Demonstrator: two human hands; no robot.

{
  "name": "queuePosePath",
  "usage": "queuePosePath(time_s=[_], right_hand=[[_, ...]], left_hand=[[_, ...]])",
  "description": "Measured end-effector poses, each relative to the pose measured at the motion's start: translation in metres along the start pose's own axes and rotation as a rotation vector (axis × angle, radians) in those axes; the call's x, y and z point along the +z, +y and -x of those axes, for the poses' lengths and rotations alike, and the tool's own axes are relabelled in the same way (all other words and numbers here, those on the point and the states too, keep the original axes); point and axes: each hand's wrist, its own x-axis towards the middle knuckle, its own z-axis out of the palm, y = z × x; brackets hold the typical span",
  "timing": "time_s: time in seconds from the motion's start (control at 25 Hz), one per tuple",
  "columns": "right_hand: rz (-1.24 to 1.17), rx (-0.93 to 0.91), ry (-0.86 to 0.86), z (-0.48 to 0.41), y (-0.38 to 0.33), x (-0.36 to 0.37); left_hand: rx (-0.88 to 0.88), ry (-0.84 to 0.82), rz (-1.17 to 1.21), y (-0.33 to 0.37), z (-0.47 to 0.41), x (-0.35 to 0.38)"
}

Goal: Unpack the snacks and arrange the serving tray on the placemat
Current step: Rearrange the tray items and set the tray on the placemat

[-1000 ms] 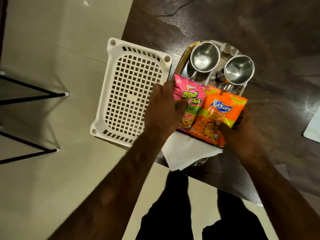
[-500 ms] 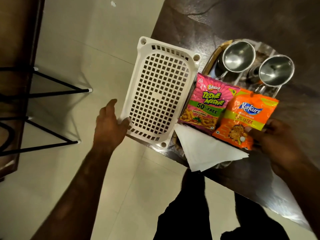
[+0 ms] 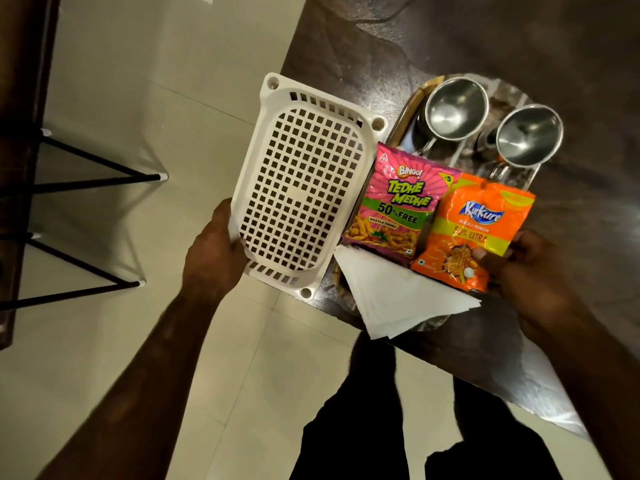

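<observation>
A shiny serving tray [image 3: 405,128] lies on the dark table and carries two steel cups [image 3: 452,114] [image 3: 528,135], a pink Bingo snack packet [image 3: 400,202], an orange Kurkure packet [image 3: 472,232] and folded white napkins [image 3: 398,292]. My right hand [image 3: 523,268] pinches the orange packet's lower right corner with thumb on top. An empty white plastic basket [image 3: 298,185] overhangs the table's left edge beside the tray. My left hand [image 3: 213,251] grips the basket's near left rim.
The dark stone table [image 3: 485,39] fills the upper right; its corner edge runs near my legs. Beige tiled floor [image 3: 138,98] lies to the left. Black metal furniture legs [image 3: 86,181] stand at the far left by a dark wooden edge.
My left hand left the pink packet, swung out over the floor, then took hold of the white basket's rim. My right hand stays on the orange packet. The view shifted left.
</observation>
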Motion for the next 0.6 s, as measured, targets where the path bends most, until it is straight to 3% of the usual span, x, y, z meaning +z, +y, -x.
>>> queuePosePath(time_s=[0.6], right_hand=[[0.099,0.054,0.008,0.013,-0.014,0.003]], left_hand=[[-0.046,-0.053,0.103,-0.011,0.005,0.003]])
